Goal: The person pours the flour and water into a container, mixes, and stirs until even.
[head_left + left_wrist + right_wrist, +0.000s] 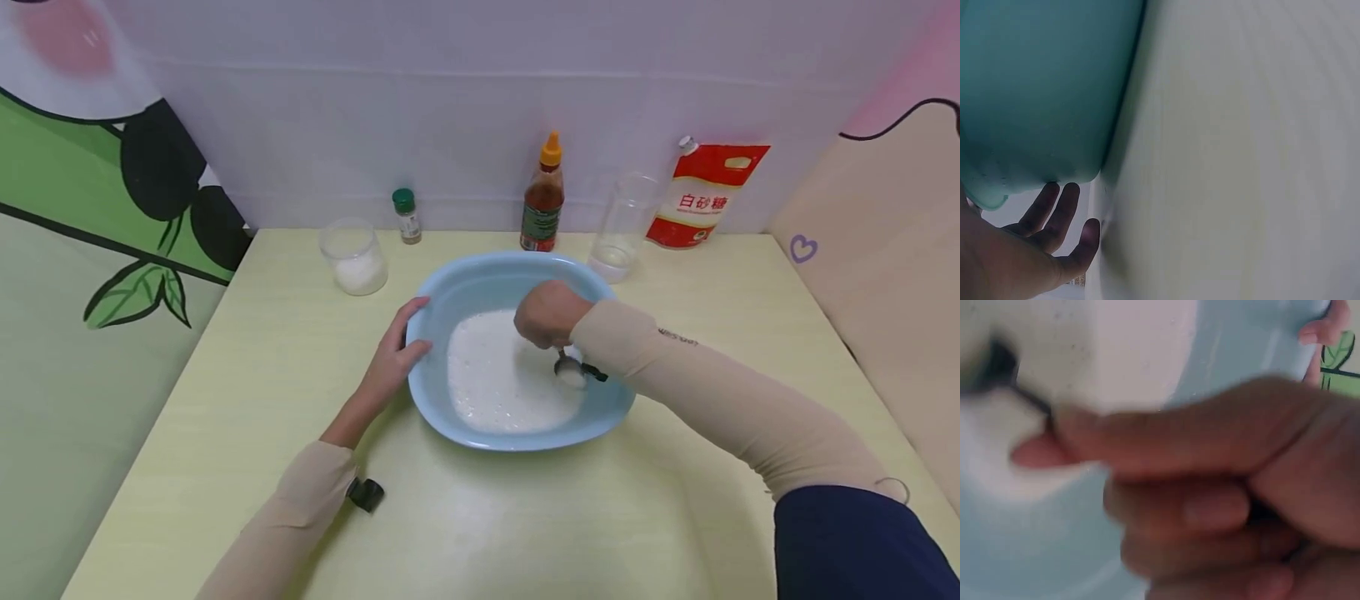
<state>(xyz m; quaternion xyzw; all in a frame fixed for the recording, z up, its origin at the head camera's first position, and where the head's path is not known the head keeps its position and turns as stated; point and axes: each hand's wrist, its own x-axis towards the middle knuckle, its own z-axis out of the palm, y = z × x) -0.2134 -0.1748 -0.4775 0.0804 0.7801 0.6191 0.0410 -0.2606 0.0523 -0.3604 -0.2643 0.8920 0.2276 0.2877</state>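
Note:
A light-blue plastic basin (525, 442) stands on the table with a white, bubbly liquid (495, 375) in it. My left hand (393, 354) holds the basin by its left rim, thumb over the edge. Seen from the left wrist, its other fingers (1054, 219) spread along the outer wall. Over the right part of the basin, my right hand (551, 315) pinches the thin handle of a spoon (572, 372) between thumb and forefinger. The spoon's round bowl holds white stuff and is close over the liquid; in the right wrist view it is blurred.
Behind the basin stand a glass cup (360, 271) of white contents, a small green-capped jar (407, 218), a sauce bottle (542, 208) with an orange tip, a tall clear glass (618, 233) and a red-and-white spouted pouch (701, 200). A printed cloth (360, 125) backs the table (247, 375).

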